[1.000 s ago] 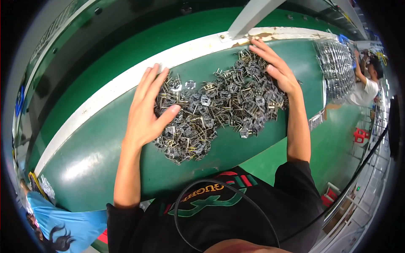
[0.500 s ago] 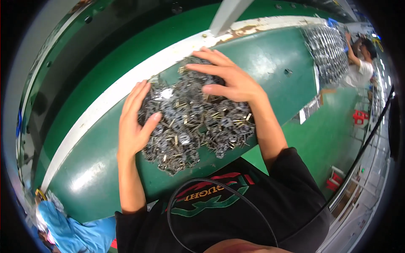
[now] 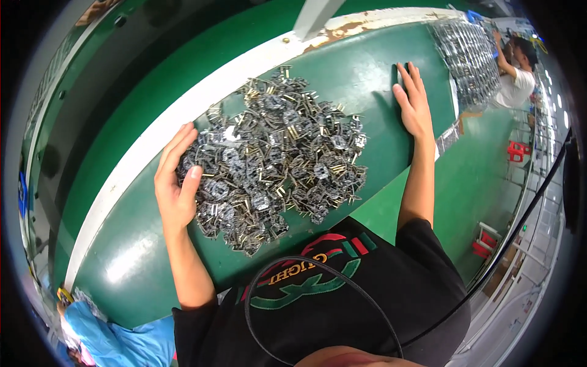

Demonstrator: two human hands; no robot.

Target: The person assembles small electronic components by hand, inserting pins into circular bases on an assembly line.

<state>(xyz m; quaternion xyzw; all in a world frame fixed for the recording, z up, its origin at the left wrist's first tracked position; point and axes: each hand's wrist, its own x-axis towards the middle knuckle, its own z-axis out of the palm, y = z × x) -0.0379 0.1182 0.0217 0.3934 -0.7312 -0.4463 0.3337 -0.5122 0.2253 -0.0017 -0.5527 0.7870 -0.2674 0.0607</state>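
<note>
A broad pile of small dark parts with brass-coloured metal pins [image 3: 278, 162] lies on the green tabletop. My left hand [image 3: 176, 182] rests against the pile's left side, its fingers stretched forward and the thumb apart, touching the outer parts. To the right of the pile and away from it, my right hand [image 3: 416, 107] is on or just over the green surface, fingers extended and thumb slightly apart. Nothing shows in its grasp; whatever lies beneath the palm is hidden.
A white rail [image 3: 122, 177] borders the table's far side, with a pale post [image 3: 315, 21] rising from it. Stacked clear trays [image 3: 468, 64] stand at the far right, beside a person in white [image 3: 516, 85]. Someone in blue [image 3: 119, 336] is at lower left. A red stool [image 3: 518, 151] stands beyond.
My right hand has left the top of the pile and moved right, where a small loose dark part lay earlier. My left hand has shifted slightly left, staying by the pile's edge.
</note>
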